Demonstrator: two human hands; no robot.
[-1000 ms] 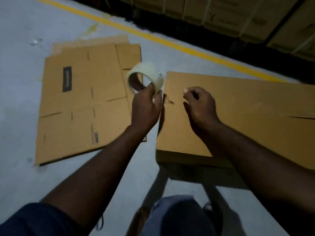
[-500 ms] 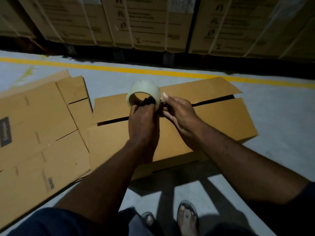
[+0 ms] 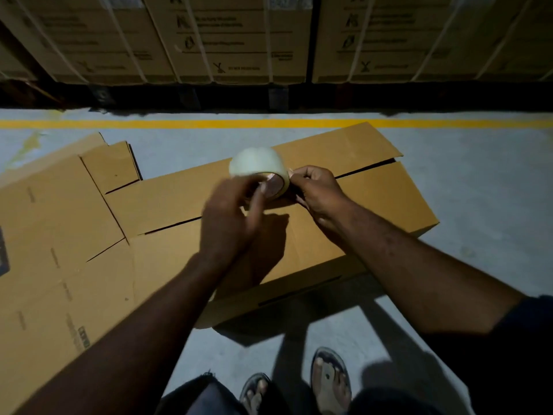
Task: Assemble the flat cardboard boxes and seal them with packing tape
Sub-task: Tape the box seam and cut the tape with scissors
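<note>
An assembled brown cardboard box stands on the floor, its two top flaps folded down with a dark seam between them. Above the middle of that seam I hold a roll of clear packing tape. My left hand, blurred by motion, grips the roll from the near side with its fingers at the core. My right hand pinches at the roll's right edge; the tape end itself is too small to make out.
Flat unfolded cardboard boxes lie on the floor to the left, touching the assembled box. A yellow floor line runs across behind, with strapped stacked cartons beyond it. My sandalled feet stand just in front of the box.
The view swung from the box's left end to face the box squarely. Both hands came together on the roll over the seam, and my left hand has shifted its grip on it.
</note>
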